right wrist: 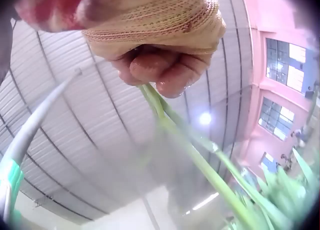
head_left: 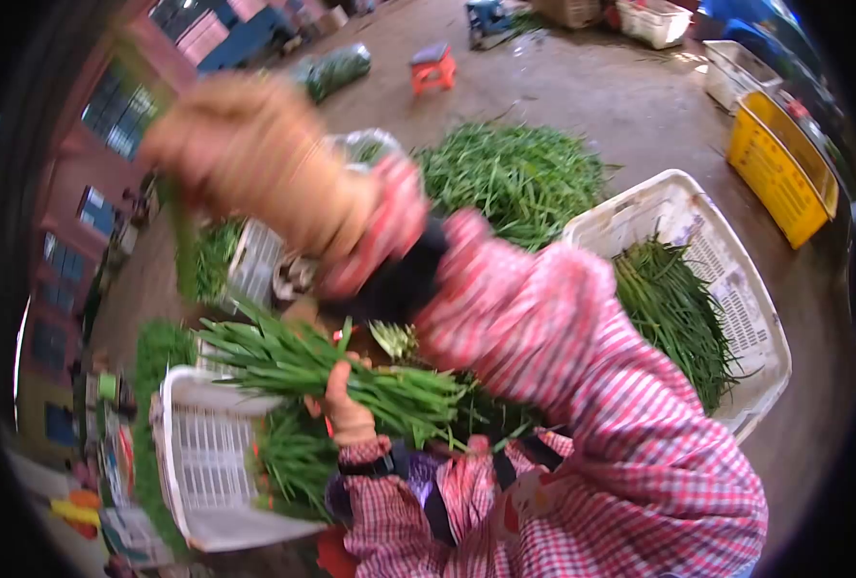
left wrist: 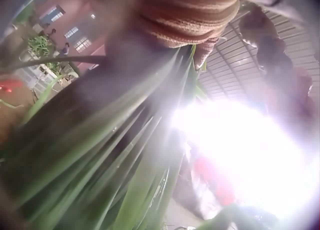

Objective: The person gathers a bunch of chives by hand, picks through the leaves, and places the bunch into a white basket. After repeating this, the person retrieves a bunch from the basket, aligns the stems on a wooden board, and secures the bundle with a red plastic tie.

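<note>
My left hand, in a tan knitted glove, holds a bunch of long flat green leaves, perhaps green garlic or chives, low in front of my body. In the left wrist view, the leaves fan out below the gloved hand. My right hand is raised high at the upper left of the head view, blurred by motion. Seen from the right wrist, wet bare fingertips curl out of the glove of that hand and pinch a few thin green stalks.
A white crate with greens stands at the left, and a larger white crate with bundled greens at the right. Ahead, a pile of loose greens lies on the floor. Farther off are a yellow crate and a red stool.
</note>
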Available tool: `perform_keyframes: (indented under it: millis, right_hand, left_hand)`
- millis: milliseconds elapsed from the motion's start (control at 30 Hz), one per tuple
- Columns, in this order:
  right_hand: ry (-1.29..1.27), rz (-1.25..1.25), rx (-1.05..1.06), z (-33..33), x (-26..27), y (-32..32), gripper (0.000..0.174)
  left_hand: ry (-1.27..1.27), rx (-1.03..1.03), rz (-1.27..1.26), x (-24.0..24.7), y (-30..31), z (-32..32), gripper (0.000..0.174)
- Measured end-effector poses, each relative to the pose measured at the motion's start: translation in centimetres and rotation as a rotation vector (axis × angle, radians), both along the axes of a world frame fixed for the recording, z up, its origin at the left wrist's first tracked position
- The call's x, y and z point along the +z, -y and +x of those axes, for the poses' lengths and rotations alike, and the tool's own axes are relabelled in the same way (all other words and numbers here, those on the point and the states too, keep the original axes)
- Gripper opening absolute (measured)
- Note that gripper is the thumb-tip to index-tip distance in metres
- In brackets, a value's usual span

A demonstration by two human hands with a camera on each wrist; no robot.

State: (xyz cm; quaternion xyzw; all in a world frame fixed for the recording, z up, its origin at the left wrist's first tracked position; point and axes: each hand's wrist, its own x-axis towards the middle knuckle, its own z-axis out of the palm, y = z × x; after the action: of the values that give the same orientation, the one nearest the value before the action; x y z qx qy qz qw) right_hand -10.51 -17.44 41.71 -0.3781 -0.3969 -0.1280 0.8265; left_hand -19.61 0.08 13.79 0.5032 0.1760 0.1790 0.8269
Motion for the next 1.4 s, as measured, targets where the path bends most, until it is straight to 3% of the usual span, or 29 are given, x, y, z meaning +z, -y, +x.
perform_keyframes:
  millis: [33,100,133,233,267,433,467,500,567,633,700,733,767,833,867,933,967,1033,1100,1200,1233,1267,1300,1400]
  right_hand:
    - [0.028,0.079,-0.023,1.2,0.0,0.9,0.018]
    - [-0.039,-0.025,-0.142,2.6,-1.0,3.5,0.018]
    - [-0.1,-0.041,-0.161,3.3,-2.1,4.5,0.019]
    - [-0.301,-0.096,-0.156,5.0,-6.8,7.3,0.033]
    - [-0.404,0.019,-0.108,5.4,-8.6,8.1,0.025]
    - [-0.724,0.302,0.022,7.9,-19.5,15.3,0.024]
    - [-0.763,0.299,0.061,7.5,-21.1,16.4,0.023]
    - [-0.805,0.297,0.099,6.9,-22.6,17.3,0.022]
    - [-0.805,0.263,0.155,6.1,-25.4,18.1,0.021]
    - [-0.859,-0.002,0.077,4.0,-26.1,17.4,0.022]
    - [-0.81,-0.52,0.026,1.7,-26.3,15.7,0.022]
    - [-0.717,-0.715,0.101,0.9,-27.0,14.6,0.023]
    - [-0.692,-0.981,0.196,-0.1,-27.6,13.1,0.023]
    - [0.228,-1.484,0.211,-1.4,-29.0,11.6,0.041]
    - [0.228,-1.47,0.239,-2.4,-27.7,10.5,0.041]
    - [0.328,-1.884,0.012,-4.2,-25.2,8.3,0.07]
    - [0.288,-1.68,-0.062,-4.3,-25.8,7.6,0.091]
    - [0.236,-1.351,-0.131,-4.9,-25.9,5.3,0.095]
    - [0.353,-1.044,-0.185,-5.3,-26.6,2.4,0.097]
    - [0.268,-0.958,-0.193,-6.3,-27.4,-1.4,0.105]
    - [0.234,-0.942,-0.197,-6.5,-27.3,-2.2,0.106]
    - [0.15,-0.968,-0.201,-6.7,-27.1,-2.7,0.108]
    - [0.092,-0.927,-0.241,-6.5,-28.0,-3.4,0.106]
    - [-0.099,-0.834,-0.311,-5.8,-28.7,-3.6,0.099]
  left_hand:
    - [-0.074,0.035,-0.025,1.3,0.0,-0.6,0.019]
    - [-0.126,0.022,-0.111,2.6,-1.5,-1.6,0.021]
    - [-0.107,0.051,-0.112,1.7,-2.8,-1.6,0.031]
    - [-0.012,0.049,-0.224,2.5,-5.2,-2.5,0.027]
    - [0.001,0.07,-0.17,3.2,-5.4,-3.1,0.03]
    - [0.068,0.196,-0.184,2.2,-11.7,-5.1,0.029]
    - [0.035,0.216,-0.253,1.0,-14.4,-5.6,0.027]
    - [0.049,0.202,-0.205,3.2,-12.7,-6.2,0.028]
    - [0.044,0.213,-0.197,3.1,-14.5,-6.6,0.031]
    - [0.043,0.182,-0.09,4.4,-14.2,-6.8,0.035]
    - [0.044,0.225,-0.012,5.4,-14.2,-6.7,0.037]
    - [0.054,0.294,0.059,6.0,-13.9,-6.5,0.037]
    - [0.051,0.248,-0.068,6.3,-14.4,-6.5,0.037]
    - [0.087,0.385,-0.001,7.1,-13.8,-5.9,0.037]
    - [0.112,0.327,-0.015,7.4,-13.6,-5.8,0.037]
    - [0.138,0.262,-0.034,8.0,-12.4,-5.4,0.037]
    - [0.142,0.263,-0.022,8.4,-11.5,-5.2,0.036]
    - [0.139,0.271,-0.009,8.7,-9.6,-4.5,0.035]
    - [0.127,0.253,0.02,8.5,-7.5,-3.2,0.031]
    - [-0.021,0.219,-0.042,7.4,-3.4,-0.8,0.033]
    - [0.078,0.379,0.192,7.7,0.3,-0.1,0.037]
    - [0.044,0.335,0.063,6.4,0.4,1.1,0.041]
    - [0.032,0.453,0.093,7.5,3.9,1.1,0.038]
    - [0.108,0.359,0.222,7.6,7.5,1.6,0.044]
